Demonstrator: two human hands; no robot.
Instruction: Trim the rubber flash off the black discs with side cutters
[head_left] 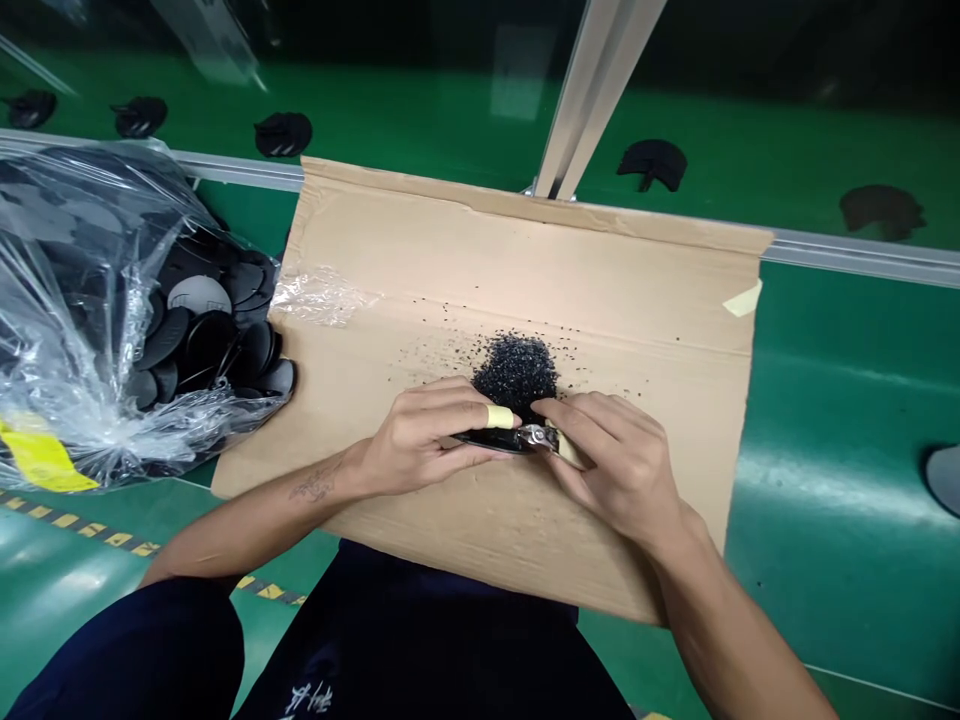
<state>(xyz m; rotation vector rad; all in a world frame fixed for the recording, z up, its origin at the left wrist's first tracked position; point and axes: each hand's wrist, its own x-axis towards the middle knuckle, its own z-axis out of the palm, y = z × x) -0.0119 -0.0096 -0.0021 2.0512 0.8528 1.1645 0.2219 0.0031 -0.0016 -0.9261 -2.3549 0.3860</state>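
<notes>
My left hand (431, 432), tape around one finger, pinches a thin black round disc (487, 439) edge-on. Against the disc's right edge is a small shiny nail clipper (538, 436), gripped between the thumb and fingers of my right hand (619, 455). Yellowish tape also covers a finger of that hand, and its fingers hide most of the clipper. Just beyond both hands a heap of tiny black trimmings (516, 368) lies on a cardboard sheet (637, 260), with loose bits scattered around it.
To the left, a large clear plastic bag (112, 290) holds many black discs (169, 335). Crumpled clear film (322, 295) lies at the cardboard's left edge. Behind the sheet stand a metal post (592, 100) and a low rail (862, 252), with several black parts (652, 163) beyond.
</notes>
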